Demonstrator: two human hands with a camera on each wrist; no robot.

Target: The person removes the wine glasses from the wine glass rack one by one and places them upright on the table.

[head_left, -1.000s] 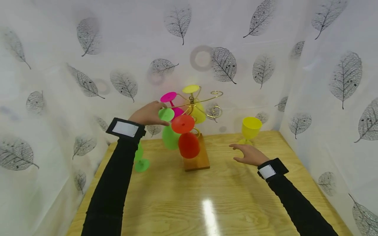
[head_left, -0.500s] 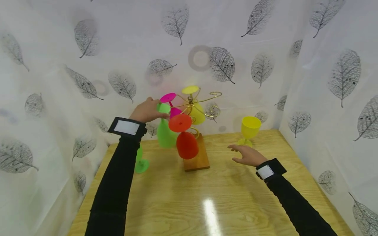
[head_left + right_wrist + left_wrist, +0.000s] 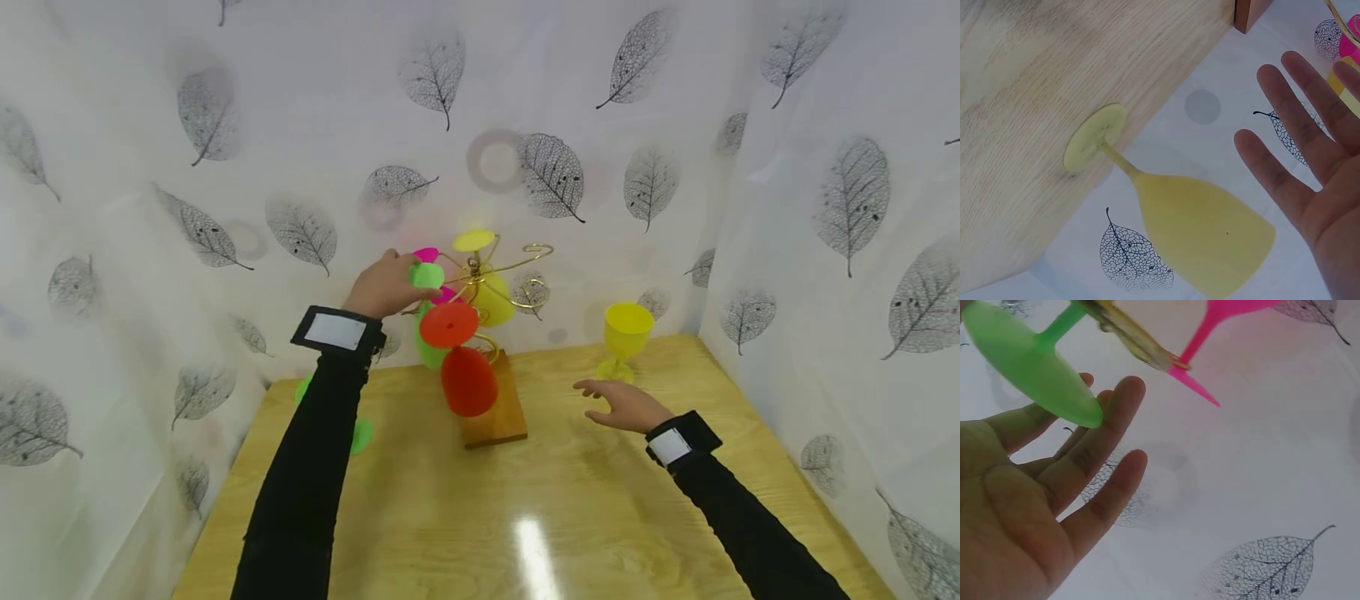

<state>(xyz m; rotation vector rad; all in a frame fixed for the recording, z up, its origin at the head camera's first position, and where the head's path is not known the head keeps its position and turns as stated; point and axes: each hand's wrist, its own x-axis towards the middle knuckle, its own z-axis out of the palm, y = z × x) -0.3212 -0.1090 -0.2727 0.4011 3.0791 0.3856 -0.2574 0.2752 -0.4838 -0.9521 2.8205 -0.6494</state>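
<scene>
In the head view my left hand [image 3: 390,283] is at the foot of a green goblet [image 3: 427,275] hanging upside down on a gold wire rack [image 3: 474,268]. The left wrist view shows fairly straight, spread fingers, with the rim of the green foot [image 3: 1041,369] against one of them. Gold wire passes by the stem. A red goblet [image 3: 468,382], a pink goblet [image 3: 426,254] and a yellow goblet [image 3: 492,300] also hang from the rack. My right hand [image 3: 626,406] hovers with loosely extended fingers near an upright yellow goblet [image 3: 628,329], holding nothing.
The rack stands on a wooden base [image 3: 498,417] near the back of a wooden table [image 3: 435,517]. Another green goblet [image 3: 362,436] is at the left, partly behind my sleeve. White leaf-print sheeting [image 3: 487,75] encloses the back and sides.
My left hand first pulled the green goblet slightly left, then moved it right, in toward the rack. The right hand has hardly moved. The head view has shifted a little.
</scene>
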